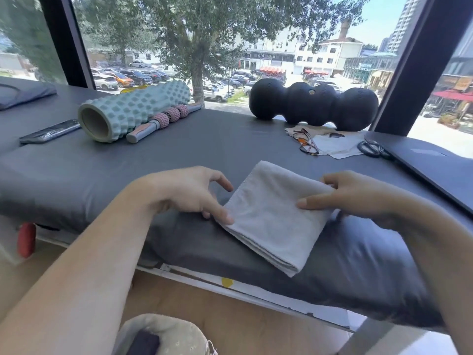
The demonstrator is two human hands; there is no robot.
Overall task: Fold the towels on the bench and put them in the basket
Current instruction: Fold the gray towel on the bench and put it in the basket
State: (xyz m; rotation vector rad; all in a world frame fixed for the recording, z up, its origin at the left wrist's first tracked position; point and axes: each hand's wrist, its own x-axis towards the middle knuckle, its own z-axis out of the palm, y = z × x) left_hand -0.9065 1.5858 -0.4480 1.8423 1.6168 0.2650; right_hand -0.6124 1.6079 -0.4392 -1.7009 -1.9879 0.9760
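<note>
A folded light grey towel lies on the dark grey padded bench, near its front edge. My left hand sits at the towel's left edge, thumb on the cloth and fingers loosely curved above the bench. My right hand grips the towel's right edge, thumb on top and fingers curled under the fold. A beige fabric basket stands on the floor at the bottom of the view, with something dark inside it.
At the back of the bench lie a teal foam roller, a pink massage stick, a phone, a black peanut roller, glasses, scissors and a laptop.
</note>
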